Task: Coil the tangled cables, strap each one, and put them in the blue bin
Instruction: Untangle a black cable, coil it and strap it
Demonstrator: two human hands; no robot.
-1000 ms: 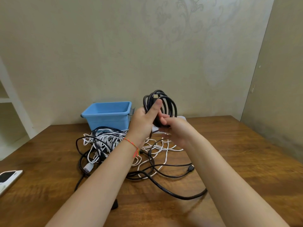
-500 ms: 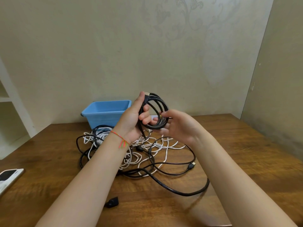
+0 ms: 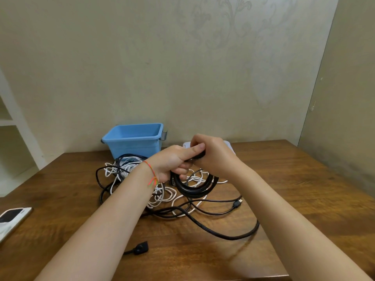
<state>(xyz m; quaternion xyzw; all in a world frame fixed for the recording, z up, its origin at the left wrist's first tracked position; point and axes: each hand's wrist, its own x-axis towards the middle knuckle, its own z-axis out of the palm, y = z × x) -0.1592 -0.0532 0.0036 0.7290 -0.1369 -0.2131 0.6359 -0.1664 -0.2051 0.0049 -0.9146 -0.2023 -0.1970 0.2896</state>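
Note:
A black coiled cable (image 3: 192, 189) hangs as a loop below my two hands, above the table's middle. My left hand (image 3: 172, 165) grips the top of the coil, thumb stretched along it. My right hand (image 3: 213, 153) curls over the same top part from the right, touching my left thumb. Under them lies a tangle of white cables (image 3: 129, 169) and black cables (image 3: 213, 220) on the wooden table (image 3: 294, 189). The empty blue bin (image 3: 134, 140) stands against the wall behind the tangle.
A white phone (image 3: 12, 220) lies at the table's left edge. A black plug (image 3: 140, 249) rests near the front. A white object (image 3: 229, 146) is half hidden behind my right hand. White shelves (image 3: 12, 126) stand at the left.
Both hands have dropped from bin-top height toward the table, and the coil now hangs below them instead of standing above. My right hand has closed over its top.

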